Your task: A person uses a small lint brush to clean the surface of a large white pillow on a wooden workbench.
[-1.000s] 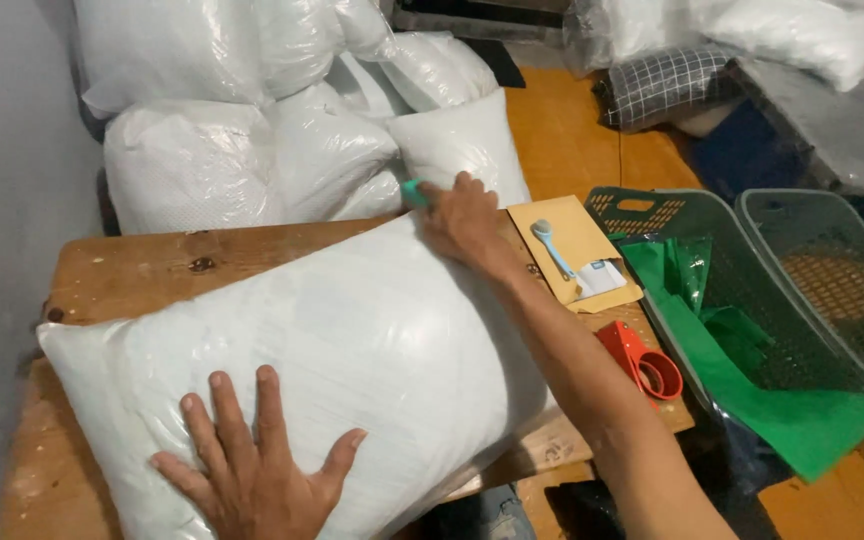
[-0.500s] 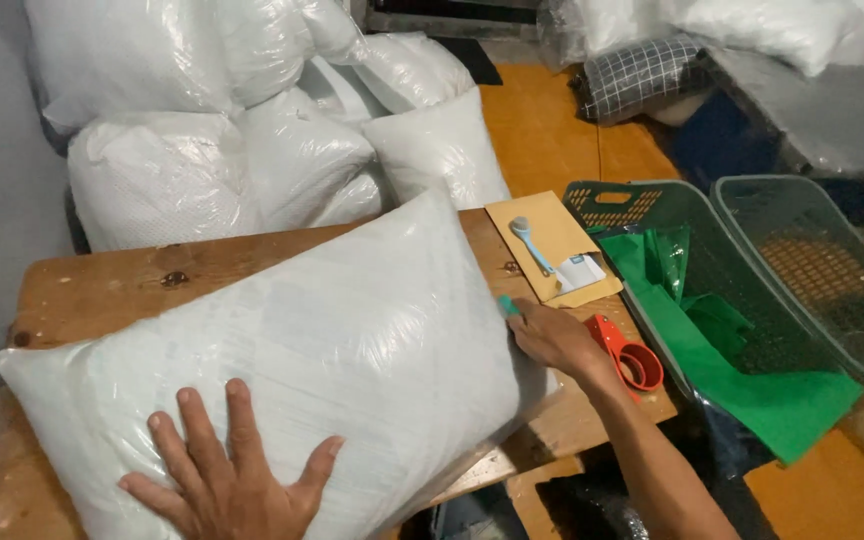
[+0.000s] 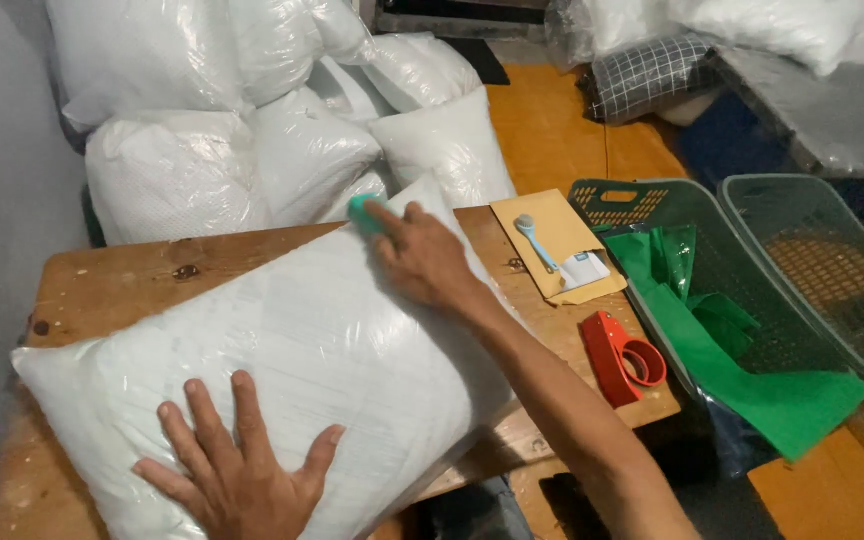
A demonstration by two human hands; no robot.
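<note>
A pillow (image 3: 292, 350) is lying across the table (image 3: 102, 290) before me, with more bagged pillows (image 3: 252, 150) piling up behind it. To its right a tape dispenser (image 3: 620, 355) is sitting near the table edge, and two baskets (image 3: 752, 270) are standing beyond that.

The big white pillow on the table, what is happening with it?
A person presses the plastic-wrapped pillow flat with the left hand near its front edge. The right hand holds a small teal tool against the pillow's far corner. A red tape dispenser lies beside it on the wooden table.
</note>
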